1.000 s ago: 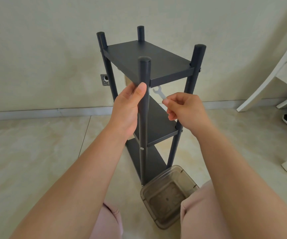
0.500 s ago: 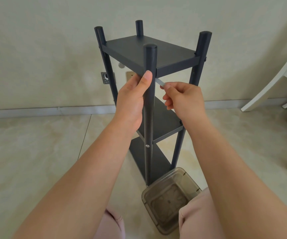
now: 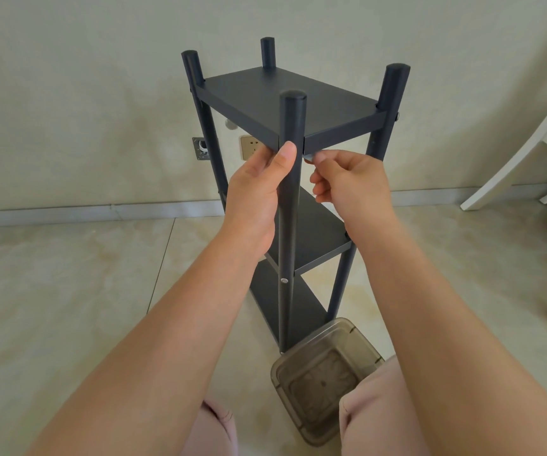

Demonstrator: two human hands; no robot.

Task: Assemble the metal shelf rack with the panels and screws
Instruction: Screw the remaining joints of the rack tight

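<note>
Soft, even daylight fills the scene, with only faint shadows on the floor (image 3: 68, 307) around the rack (image 3: 293, 106). Focus is sharp near the rack, while wide-angle distortion bends lines away from it.

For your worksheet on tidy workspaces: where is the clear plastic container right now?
In the head view, the clear plastic container sits on the floor at the foot of the rack's near post, low and right of centre, between the person's knees.

Your dark grey three-shelf metal rack (image 3: 293, 103) stands upright on the floor tiles, four round posts up.
</note>
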